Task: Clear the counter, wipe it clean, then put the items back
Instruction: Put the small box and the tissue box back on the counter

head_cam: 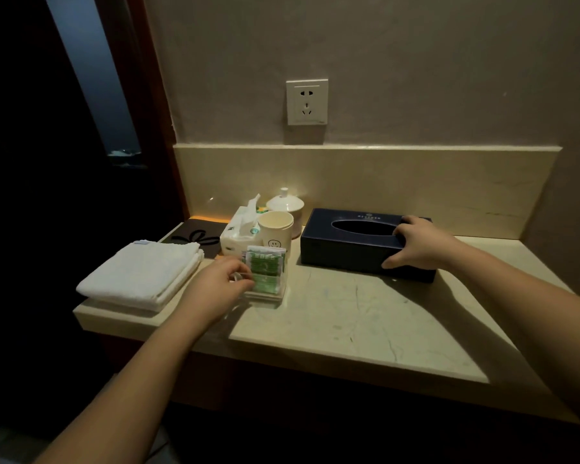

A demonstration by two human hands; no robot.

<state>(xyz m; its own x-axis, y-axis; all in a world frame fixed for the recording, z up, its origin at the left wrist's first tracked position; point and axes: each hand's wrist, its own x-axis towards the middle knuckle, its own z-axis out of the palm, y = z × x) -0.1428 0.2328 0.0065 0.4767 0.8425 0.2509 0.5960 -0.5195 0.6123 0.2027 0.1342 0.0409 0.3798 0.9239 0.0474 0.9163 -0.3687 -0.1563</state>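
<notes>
Dimly, the right hand (419,244) gripped the tissue box (352,244) at two o'clock; left fingers (238,279) pinched the sachet holder (265,279), which could tip against the cup (275,231).

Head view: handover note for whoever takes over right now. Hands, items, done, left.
Left hand: pinching the clear holder of green packets.
Right hand: gripping the right end of the dark tissue box.
Folded white towel, tissue pack, cup and lidded jar sit at the counter's left end.
Done: cannot tell.
Left: at least placing these two items.
</notes>
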